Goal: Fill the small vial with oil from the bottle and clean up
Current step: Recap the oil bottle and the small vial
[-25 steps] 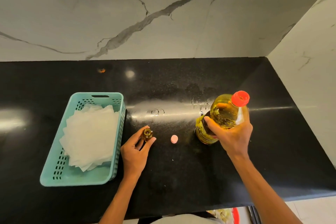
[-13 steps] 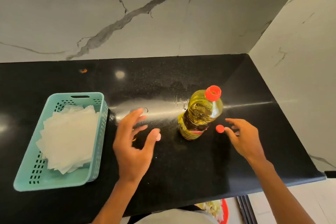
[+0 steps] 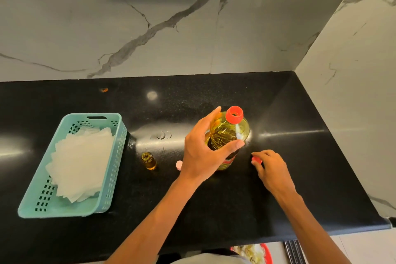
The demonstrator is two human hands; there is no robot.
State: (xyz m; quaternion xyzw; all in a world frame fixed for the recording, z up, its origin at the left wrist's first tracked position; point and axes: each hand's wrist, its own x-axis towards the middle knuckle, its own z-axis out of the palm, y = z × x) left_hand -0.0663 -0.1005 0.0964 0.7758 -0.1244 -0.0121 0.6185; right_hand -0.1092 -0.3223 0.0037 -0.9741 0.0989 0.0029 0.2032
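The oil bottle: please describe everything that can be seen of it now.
The oil bottle is clear plastic, filled with yellow oil, with a dark label low on its body. Its red top shows a hole, so it looks uncapped. It stands on the black counter, roughly upright. The left hand grips its upper body. The right hand, beside it, pinches a small red cap and does not touch it.

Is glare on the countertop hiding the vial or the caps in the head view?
Head view: glare streaks on the black countertop lie behind the vial, not over it; the vial and the red cap in the right hand show clearly; the left hand covers part of the oil bottle and pink cap; wide-angle bowing at the frame edges.
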